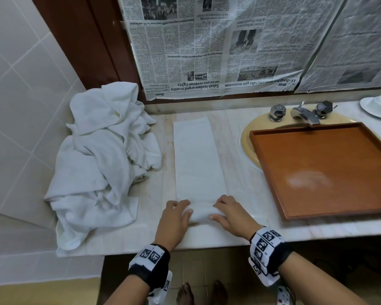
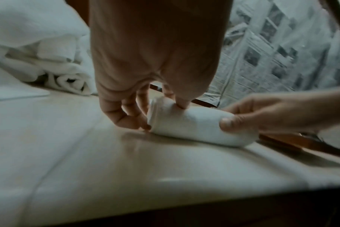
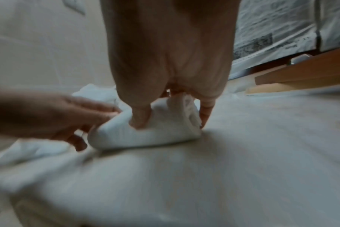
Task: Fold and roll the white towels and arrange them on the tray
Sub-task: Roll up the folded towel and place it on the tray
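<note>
A white towel folded into a long strip (image 1: 198, 159) lies on the marble counter, running away from me. Its near end is wound into a short roll (image 1: 201, 213) (image 2: 196, 127) (image 3: 149, 133). My left hand (image 1: 177, 216) (image 2: 145, 110) grips the roll's left end, fingers curled over it. My right hand (image 1: 229, 214) (image 3: 171, 110) grips the right end, thumb pressed into the cloth. The wooden tray (image 1: 323, 170) sits over the sink to the right, with nothing on it.
A heap of crumpled white towels (image 1: 101, 164) fills the counter's left corner against the tiled wall. Chrome taps (image 1: 304, 112) and a white dish (image 1: 378, 105) stand behind the tray. Newspaper (image 1: 229, 45) covers the wall behind. The counter's front edge runs just below my wrists.
</note>
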Motion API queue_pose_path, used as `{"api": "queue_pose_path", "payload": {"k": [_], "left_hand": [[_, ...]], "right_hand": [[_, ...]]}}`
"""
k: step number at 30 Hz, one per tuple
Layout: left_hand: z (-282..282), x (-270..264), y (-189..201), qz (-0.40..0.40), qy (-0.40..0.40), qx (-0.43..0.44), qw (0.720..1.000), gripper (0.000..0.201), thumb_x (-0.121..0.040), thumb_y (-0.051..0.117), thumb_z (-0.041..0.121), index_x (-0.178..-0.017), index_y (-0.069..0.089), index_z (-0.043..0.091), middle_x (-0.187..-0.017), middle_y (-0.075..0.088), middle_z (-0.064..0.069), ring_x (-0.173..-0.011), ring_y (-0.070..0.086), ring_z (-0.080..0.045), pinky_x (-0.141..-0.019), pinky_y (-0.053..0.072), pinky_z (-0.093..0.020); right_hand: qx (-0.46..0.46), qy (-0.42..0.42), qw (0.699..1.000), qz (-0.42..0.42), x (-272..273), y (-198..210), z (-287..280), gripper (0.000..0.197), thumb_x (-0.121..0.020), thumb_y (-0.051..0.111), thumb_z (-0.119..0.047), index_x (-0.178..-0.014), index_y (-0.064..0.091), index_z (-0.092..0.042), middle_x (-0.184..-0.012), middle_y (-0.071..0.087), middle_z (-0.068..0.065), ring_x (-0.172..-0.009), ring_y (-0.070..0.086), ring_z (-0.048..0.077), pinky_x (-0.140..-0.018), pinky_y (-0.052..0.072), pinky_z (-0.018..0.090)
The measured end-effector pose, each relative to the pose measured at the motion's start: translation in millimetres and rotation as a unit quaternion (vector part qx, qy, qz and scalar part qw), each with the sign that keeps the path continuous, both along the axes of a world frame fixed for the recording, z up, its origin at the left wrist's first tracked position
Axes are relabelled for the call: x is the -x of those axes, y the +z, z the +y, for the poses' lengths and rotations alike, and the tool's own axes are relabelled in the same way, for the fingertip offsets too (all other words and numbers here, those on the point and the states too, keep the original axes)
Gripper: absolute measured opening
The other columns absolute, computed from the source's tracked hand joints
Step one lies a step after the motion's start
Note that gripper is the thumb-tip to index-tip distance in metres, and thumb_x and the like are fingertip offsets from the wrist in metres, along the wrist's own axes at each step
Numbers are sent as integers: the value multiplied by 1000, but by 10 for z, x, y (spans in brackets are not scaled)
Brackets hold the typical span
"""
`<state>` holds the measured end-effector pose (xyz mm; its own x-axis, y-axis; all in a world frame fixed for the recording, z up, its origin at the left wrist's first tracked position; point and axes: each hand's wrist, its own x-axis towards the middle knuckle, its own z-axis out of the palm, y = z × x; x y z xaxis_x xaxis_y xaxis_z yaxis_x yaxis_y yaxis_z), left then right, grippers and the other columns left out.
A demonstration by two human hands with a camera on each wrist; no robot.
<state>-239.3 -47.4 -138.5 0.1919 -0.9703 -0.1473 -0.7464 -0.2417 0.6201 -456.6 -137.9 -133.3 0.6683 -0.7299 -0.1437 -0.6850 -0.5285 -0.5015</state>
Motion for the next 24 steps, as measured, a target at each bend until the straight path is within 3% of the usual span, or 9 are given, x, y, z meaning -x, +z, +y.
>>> {"api": "queue_pose_path", "payload": {"k": [4, 7, 9, 12, 13, 15, 18, 22, 24], "left_hand": [[140, -19, -63, -77, -75, 38, 994, 48, -94, 45, 61, -137, 50, 41, -142, 44, 13, -124, 42, -17, -88, 50, -41], [222, -56, -131, -108, -99, 43, 988, 59, -89, 41, 69, -138, 51, 38, -140, 50, 13, -126, 44, -17, -87, 50, -39], [218, -75, -130, -102, -101, 27, 989, 62, -89, 35, 72, -137, 54, 37, -136, 52, 13, -123, 45, -16, -89, 48, -37], [136, -82, -69, -67, -93, 3, 993, 66, -87, 31, 73, -135, 56, 35, -130, 55, 12, -118, 46, -16, -93, 45, -34], [103, -81, -56, -51, -86, -2, 995, 64, -88, 34, 72, -135, 57, 35, -129, 55, 12, -116, 46, -16, -95, 44, -33], [47, -75, -60, -21, -68, -16, 997, 54, -92, 43, 66, -134, 59, 34, -127, 57, 11, -114, 46, -17, -97, 41, -31], [-34, -76, -104, 22, -35, -16, 999, 55, -89, 39, 69, -126, 64, 36, -124, 62, 10, -114, 52, -17, -99, 39, -31], [-101, -1, -123, 44, 2, -19, 999, 56, -87, 38, 66, -121, 68, 32, -120, 65, 5, -113, 57, -17, -102, 39, -34], [-95, 42, -97, 32, 20, -18, 999, 45, -95, 47, 55, -127, 64, 30, -126, 59, 1, -115, 55, -22, -101, 40, -34]], "right_hand": [[-92, -13, 996, 12, -55, 74, -65, 47, -95, 55, -53, -113, 68, -11, -110, 53, 5, -103, 50, 20, -93, 41, 33], [-129, -31, 991, -28, -37, 116, -49, 40, -98, 53, -47, -101, 69, -10, -100, 64, 5, -93, 57, 20, -86, 41, 33], [-101, -21, 994, -41, -43, 110, -1, 39, -104, 44, -40, -94, 67, -10, -92, 67, 5, -87, 58, 22, -81, 43, 37], [-16, -47, 999, 1, -67, 48, 113, 32, -105, 40, -28, -131, 57, -19, -122, 62, 0, -108, 56, 24, -92, 44, 39], [25, -60, 998, 12, -76, 17, 160, 34, -103, 46, -22, -136, 53, -20, -126, 59, 0, -110, 57, 25, -91, 46, 39], [114, -52, 992, 24, -115, 2, 249, 41, -84, 66, -8, -123, 62, -19, -115, 62, 2, -97, 62, 25, -80, 52, 37], [208, -25, 978, 9, -119, -34, 329, 28, -79, 65, -20, -107, 66, -16, -105, 62, 2, -90, 63, 24, -77, 53, 36], [185, 28, 981, 45, -50, -5, 303, 50, -78, 54, -48, -114, 65, -15, -112, 63, 2, -97, 61, 22, -83, 53, 37], [159, 36, 985, 49, -32, 0, 248, 49, -78, 57, -47, -115, 65, -16, -111, 64, 1, -96, 64, 22, -81, 55, 35]]}}
